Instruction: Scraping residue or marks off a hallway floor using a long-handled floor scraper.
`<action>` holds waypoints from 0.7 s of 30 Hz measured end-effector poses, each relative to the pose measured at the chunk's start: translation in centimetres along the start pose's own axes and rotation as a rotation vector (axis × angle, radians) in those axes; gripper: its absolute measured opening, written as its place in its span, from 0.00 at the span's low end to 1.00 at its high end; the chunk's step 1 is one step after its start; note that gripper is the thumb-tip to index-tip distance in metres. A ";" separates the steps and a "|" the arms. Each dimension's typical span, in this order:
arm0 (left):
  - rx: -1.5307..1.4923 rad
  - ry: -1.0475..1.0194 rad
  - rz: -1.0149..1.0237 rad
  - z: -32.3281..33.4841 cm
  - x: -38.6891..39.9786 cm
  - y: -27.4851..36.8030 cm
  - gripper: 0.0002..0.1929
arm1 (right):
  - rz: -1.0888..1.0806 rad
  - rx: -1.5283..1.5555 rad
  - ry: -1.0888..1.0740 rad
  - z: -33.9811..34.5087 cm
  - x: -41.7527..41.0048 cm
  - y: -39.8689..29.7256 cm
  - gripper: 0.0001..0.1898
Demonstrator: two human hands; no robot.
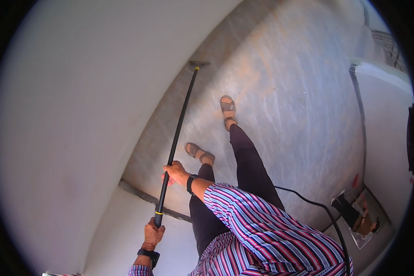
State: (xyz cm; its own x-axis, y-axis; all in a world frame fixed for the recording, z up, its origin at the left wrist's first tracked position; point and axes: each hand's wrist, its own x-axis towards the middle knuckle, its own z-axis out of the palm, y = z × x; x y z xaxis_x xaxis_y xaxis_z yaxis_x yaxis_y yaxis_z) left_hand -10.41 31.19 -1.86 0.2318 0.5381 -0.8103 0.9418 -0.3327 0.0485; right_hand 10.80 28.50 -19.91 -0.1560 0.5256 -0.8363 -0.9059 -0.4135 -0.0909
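Note:
My left hand grips the lower end of a long black pole with yellow bands. Further up the pole, my right hand is closed around it, the forearm reaching across my body. The pole slants away from me to a thin, flat head. That head lies on the floor close to the foot of the white wall on the left; whether it is a squeegee or a brush cannot be made out. Both wrists carry black bands.
The grey, streaked floor meets a white wall on the left. My sandalled feet stand right of the pole. A black cable curves past my right side. Another person appears at lower right, before a white wall.

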 end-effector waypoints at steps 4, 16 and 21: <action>-0.019 -0.001 -0.016 0.4 -1.5 -0.1 0.14 | 0.019 -0.034 0.027 0.7 -1.1 0.3 0.15; -0.070 0.001 -0.016 1.3 0.5 -4.9 0.13 | -0.038 -0.081 0.024 1.5 0.2 0.2 0.14; -0.101 -0.039 -0.033 1.8 1.0 -4.9 0.14 | -0.059 -0.074 -0.030 0.6 0.3 0.1 0.16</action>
State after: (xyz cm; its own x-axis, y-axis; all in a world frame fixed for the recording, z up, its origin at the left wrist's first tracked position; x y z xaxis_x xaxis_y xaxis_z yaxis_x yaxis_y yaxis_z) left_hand -15.27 31.98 -3.99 0.1922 0.5163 -0.8345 0.9691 -0.2340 0.0784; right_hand 10.49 29.04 -19.84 -0.1155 0.5723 -0.8119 -0.8825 -0.4343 -0.1805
